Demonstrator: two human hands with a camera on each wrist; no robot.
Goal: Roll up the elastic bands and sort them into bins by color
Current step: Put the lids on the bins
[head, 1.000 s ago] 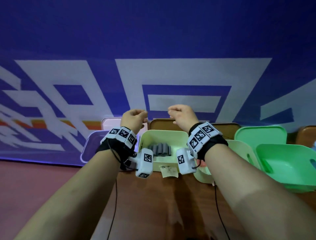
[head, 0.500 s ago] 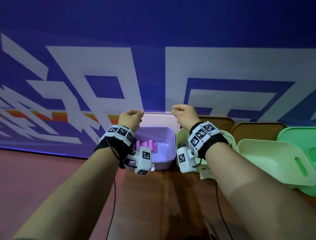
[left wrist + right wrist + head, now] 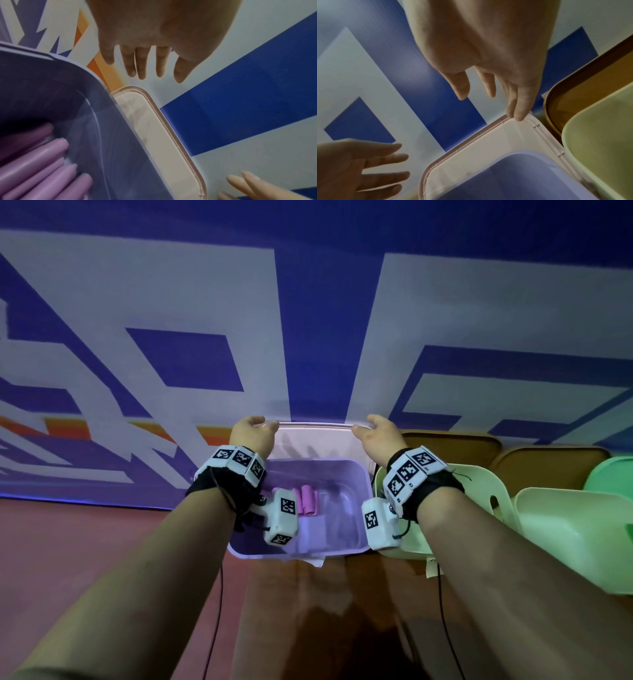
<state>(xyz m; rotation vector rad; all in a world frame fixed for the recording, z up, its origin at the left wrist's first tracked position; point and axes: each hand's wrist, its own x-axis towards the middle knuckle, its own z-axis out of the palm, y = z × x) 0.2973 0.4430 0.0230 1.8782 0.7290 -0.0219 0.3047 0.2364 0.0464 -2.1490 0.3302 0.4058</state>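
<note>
A purple bin (image 3: 346,547) stands at the table's back edge with several pink rolled bands (image 3: 308,501) inside it. Behind it, a pale pink lid (image 3: 315,440) leans upright against the wall. My left hand (image 3: 265,424) hovers at the lid's upper left corner with straight fingers; the left wrist view shows my left hand (image 3: 154,75) a little clear of the lid (image 3: 150,121). My right hand (image 3: 363,426) is at the upper right corner. In the right wrist view its fingertips (image 3: 518,117) touch the lid (image 3: 488,142) rim. Neither hand holds anything.
A pale yellow-green bin (image 3: 445,508) stands right against the purple one, then a cream bin (image 3: 565,525) and a green one (image 3: 613,474). Brown lids (image 3: 462,446) lean behind them. The blue and white wall is just beyond my fingers. Red floor (image 3: 85,542) lies left of the table.
The view has swung left from the bin of grey rolls to the purple bin. Both hands were curled fists; they have opened and reached the lid's top corners.
</note>
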